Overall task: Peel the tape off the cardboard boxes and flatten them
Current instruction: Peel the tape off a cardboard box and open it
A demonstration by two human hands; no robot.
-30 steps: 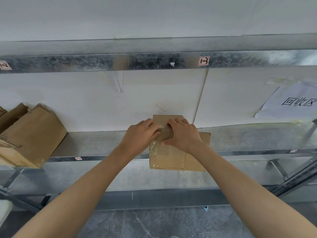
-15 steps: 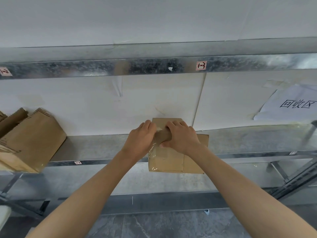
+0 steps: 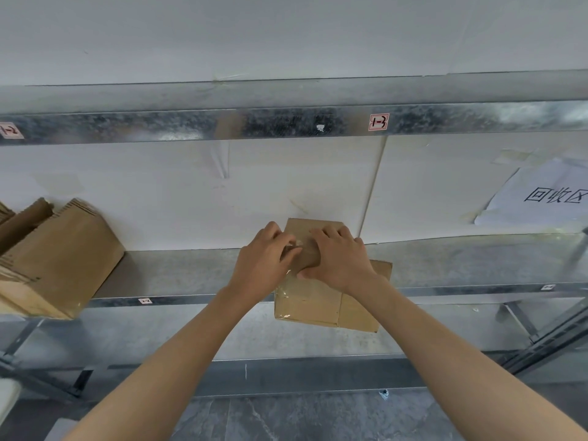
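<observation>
Small box (image 3: 318, 308) sits on the metal shelf (image 3: 178, 272), its near end overhanging the front lip.

Hands close together on its top. Your right hand (image 3: 340, 259) grips it, fingers curled over the top, thumb on the near face. Your left hand (image 3: 262, 265) curls at the top seam; can't tell if it pinches tape or only presses.

Handling, by judgement: light, thin-walled, dents easily. Clear tape (image 3: 286, 292) wrinkled and glossy down the left edge, likely slippery and prone to tearing into strips. Take a lifted corner, pull low along the seam, and brace with the other hand.

Around: bigger cardboard boxes (image 3: 63, 259) well left, paper sign (image 3: 541, 198) taped up at right, and an upper shelf rail (image 3: 191, 125) overhead. The overhang could tip the box off.
</observation>
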